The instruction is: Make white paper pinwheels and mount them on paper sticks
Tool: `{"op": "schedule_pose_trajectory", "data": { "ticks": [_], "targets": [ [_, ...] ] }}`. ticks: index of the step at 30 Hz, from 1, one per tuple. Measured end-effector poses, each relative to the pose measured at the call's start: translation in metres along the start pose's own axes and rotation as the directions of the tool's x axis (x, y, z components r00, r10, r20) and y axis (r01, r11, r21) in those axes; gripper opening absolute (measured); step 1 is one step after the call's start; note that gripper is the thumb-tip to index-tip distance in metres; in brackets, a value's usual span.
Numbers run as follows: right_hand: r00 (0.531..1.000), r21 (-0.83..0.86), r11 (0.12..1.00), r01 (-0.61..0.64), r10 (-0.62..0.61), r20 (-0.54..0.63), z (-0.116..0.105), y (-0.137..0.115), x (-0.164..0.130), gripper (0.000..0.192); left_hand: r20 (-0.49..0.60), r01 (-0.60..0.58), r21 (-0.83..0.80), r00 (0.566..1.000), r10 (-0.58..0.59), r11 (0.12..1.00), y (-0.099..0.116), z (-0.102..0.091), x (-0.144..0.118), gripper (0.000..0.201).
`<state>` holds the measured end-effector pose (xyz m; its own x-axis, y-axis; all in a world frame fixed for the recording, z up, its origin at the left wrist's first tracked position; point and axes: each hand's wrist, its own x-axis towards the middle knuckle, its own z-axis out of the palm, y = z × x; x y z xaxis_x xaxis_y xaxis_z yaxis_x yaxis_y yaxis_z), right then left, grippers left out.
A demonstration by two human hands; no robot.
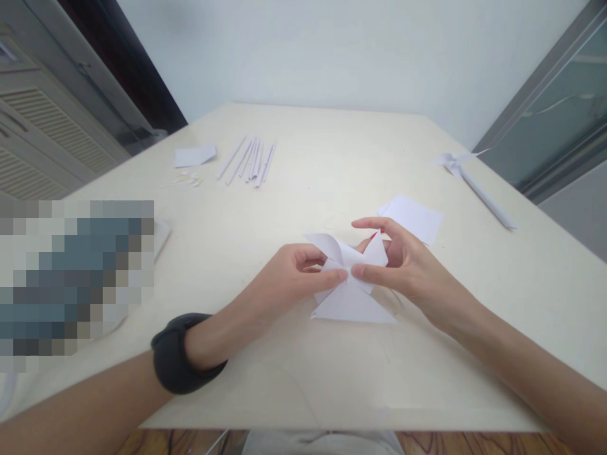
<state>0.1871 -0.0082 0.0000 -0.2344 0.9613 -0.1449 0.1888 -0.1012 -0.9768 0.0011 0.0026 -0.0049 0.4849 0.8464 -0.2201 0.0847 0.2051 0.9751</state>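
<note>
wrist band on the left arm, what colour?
Dark grey, near black, plain with no pattern. The wrist band shows clearly in the head view.

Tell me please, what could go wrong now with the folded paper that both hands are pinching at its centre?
1. The left hand and right hand pinch the folded white paper at one small spot; the gathered corners may spring apart if either thumb slips.
2. Hard pinching could crease or tear the thin flaps.
3. The spare sheet lies close behind the right hand and might get pushed aside.

Paper sticks (248, 160), finished pinwheel (467, 179), paper squares (411, 217)
</note>
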Motion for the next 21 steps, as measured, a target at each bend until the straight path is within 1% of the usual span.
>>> {"op": "schedule_pose_trajectory", "data": {
  "ticks": [3, 8, 11, 14, 16, 17, 18, 19, 20, 21],
  "targets": [
    [1.000, -0.001, 1.000, 0.011, -0.011, 0.008, -0.0002, -0.0001, -0.0008, 0.049, 0.010, 0.013, -0.009, 1.000, -0.013, 1.000, -0.0021, -0.0008, 0.0001, 0.022],
    [0.999, 0.012, 0.999, 0.041, -0.041, 0.035, 0.0010, -0.0012, -0.0030, 0.048, 0.024, -0.003, -0.017, 1.000, 0.004, 1.000, -0.0039, -0.0014, 0.0006, 0.020],
    [0.997, -0.010, 0.997, 0.070, -0.070, 0.037, 0.0017, -0.0005, -0.0038, 0.048, 0.026, -0.003, -0.013, 1.000, 0.004, 1.000, -0.0041, -0.0011, 0.0003, 0.020],
    [0.994, -0.093, 0.990, 0.106, -0.105, 0.023, 0.0028, 0.0018, -0.0038, 0.047, 0.012, -0.010, -0.016, 1.000, 0.010, 1.000, -0.0038, -0.0008, -0.0001, 0.020],
    [0.983, -0.205, 0.963, 0.177, -0.182, -0.007, 0.0039, 0.0033, -0.0036, 0.049, -0.019, -0.008, -0.014, 1.000, 0.008, 1.000, -0.0030, -0.0007, 0.0001, 0.019],
    [0.966, -0.285, 0.929, 0.236, -0.256, -0.031, 0.0044, 0.0036, -0.0037, 0.053, -0.045, -0.005, -0.003, 0.999, 0.005, 1.000, -0.0024, -0.0008, 0.0003, 0.018],
    [0.933, -0.377, 0.873, 0.310, -0.356, -0.056, 0.0050, 0.0037, -0.0041, 0.059, -0.076, 0.002, 0.014, 0.997, -0.001, 1.000, -0.0018, -0.0009, 0.0006, 0.016],
    [0.878, -0.478, 0.788, 0.387, -0.474, -0.071, 0.0057, 0.0034, -0.0049, 0.064, -0.110, 0.007, 0.033, 0.994, -0.003, 0.999, -0.0012, -0.0011, 0.0009, 0.014],
    [0.802, -0.581, 0.677, 0.451, -0.594, -0.069, 0.0066, 0.0028, -0.0063, 0.069, -0.140, 0.007, 0.051, 0.990, 0.000, 0.999, -0.0009, -0.0014, 0.0013, 0.013],
    [0.719, -0.672, 0.552, 0.493, -0.694, -0.042, 0.0077, 0.0023, -0.0081, 0.069, -0.165, 0.000, 0.066, 0.986, 0.010, 0.998, -0.0010, -0.0019, 0.0017, 0.013]
  ]
}}
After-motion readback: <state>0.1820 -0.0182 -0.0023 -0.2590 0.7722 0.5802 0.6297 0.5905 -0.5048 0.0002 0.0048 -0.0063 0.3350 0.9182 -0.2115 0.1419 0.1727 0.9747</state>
